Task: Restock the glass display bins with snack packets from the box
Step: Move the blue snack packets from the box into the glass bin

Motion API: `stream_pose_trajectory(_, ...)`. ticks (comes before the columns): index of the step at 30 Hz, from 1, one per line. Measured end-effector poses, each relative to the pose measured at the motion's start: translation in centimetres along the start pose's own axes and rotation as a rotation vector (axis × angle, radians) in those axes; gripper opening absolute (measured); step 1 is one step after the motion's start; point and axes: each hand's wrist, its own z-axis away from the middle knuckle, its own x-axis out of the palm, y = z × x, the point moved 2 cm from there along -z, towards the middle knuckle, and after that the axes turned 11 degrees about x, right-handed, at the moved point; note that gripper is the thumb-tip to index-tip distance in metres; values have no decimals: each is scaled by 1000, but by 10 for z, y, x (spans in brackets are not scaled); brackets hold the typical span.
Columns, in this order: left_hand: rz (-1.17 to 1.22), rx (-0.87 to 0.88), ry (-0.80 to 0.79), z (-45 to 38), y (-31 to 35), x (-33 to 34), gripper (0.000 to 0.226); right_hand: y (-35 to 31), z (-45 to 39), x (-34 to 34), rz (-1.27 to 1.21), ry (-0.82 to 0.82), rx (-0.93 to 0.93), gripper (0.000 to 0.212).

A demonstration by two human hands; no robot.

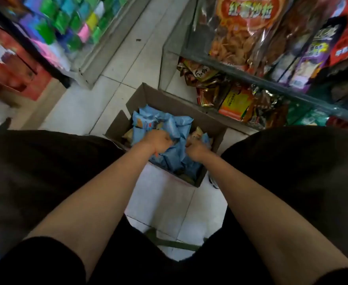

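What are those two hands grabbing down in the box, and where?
Both hands grip light blue plastic snack packets heaped in the open brown cardboard box: the left hand and right hand clutch from above. Which part of a packet cannot be told.

Pale tiled floor (160,198); red cartons (6,60) far left; bright packets (66,23) on shelf

- Dim, flat indoor light; floor tiles (115,58) brightest.
- Glare streaks on glass bin (189,33) fronts.
- Motion blur smears coloured packs (66,23) upper left.
- Wide-angle bending at edges; soft focus overall.
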Motion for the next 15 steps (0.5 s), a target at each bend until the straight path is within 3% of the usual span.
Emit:
stream_pose_trajectory(3,45,-72,-33,-18,-20,10,33,-6,-18,15,43,-59,77,37)
stream_pose_trajectory(8,150,-114,-26,-31,-44,24,34,-4,-31,37,-80,-69,155,38)
stream_pose_trajectory(13,648,-225,94,-36,-55,32,26,1,-29,25,-367,146,212,27)
stream_pose_trajectory(15,810,-264,110,-35,-53,31,20,-6,-27,15,-574,134,217,24)
